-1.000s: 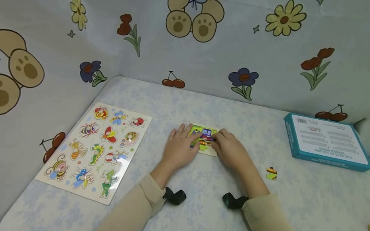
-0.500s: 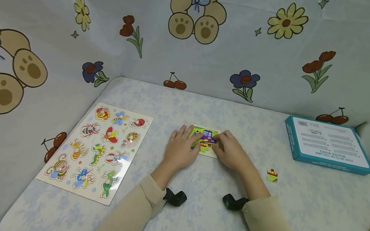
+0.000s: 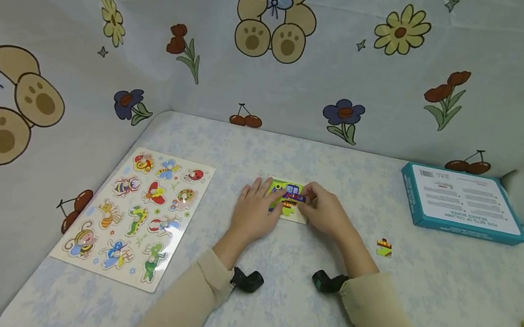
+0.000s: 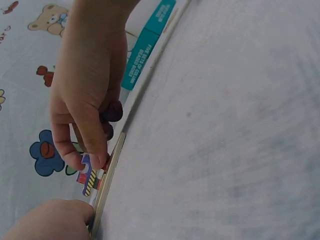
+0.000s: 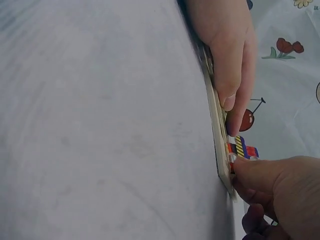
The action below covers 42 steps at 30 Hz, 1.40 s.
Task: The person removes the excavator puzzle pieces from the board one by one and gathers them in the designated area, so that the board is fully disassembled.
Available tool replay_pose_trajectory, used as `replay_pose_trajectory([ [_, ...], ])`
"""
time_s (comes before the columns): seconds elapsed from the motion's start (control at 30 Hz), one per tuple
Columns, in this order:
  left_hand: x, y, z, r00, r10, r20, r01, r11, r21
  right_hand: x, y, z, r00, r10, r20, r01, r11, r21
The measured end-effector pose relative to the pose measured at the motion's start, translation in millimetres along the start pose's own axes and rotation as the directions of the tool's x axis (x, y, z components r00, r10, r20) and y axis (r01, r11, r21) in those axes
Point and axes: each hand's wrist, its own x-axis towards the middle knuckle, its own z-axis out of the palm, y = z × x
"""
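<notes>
One puzzle piece [image 4: 89, 182] newly tilted, apparently

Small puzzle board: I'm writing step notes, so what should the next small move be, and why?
Probably lower the striped puzzle piece flat: the right hand pinches it, and both wrist views show it sticking up from the small puzzle board, whose left side the left hand touches.

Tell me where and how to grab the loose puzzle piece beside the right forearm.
I'd pinch the loose puzzle piece by its left and right edges, from above, once the right hand is free: it lies flat on the table with nothing touching its sides.
</notes>
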Motion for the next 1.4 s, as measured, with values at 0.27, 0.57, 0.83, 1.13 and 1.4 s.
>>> replay_pose_trajectory([
  [0.27,0.0,0.7,-0.2,1.000,-0.007,0.010,0.007,1.000,-0.016,-13.1,12,-9,0.999,0.025,-0.033,-0.022,0.996,0.087],
  [0.57,-0.3,0.2,0.0,1.000,-0.011,0.004,0.011,1.000,-0.026,-36.2,35,-46,0.995,0.095,-0.025,-0.091,0.987,0.129],
  [0.83,0.5,1.0,1.2,1.000,-0.009,0.006,0.009,1.000,-0.027,-65.1,76,-85,0.978,0.194,-0.075,-0.188,0.979,0.082],
  [1.13,0.8,-0.1,-1.3,1.000,-0.009,0.006,0.009,1.000,-0.015,-74.0,104,-98,0.959,0.275,-0.068,-0.274,0.962,0.012],
  [1.4,0.2,0.3,0.1,1.000,0.002,0.004,-0.002,1.000,-0.014,-76.1,110,-94,0.947,0.311,-0.088,-0.316,0.947,-0.062],
])
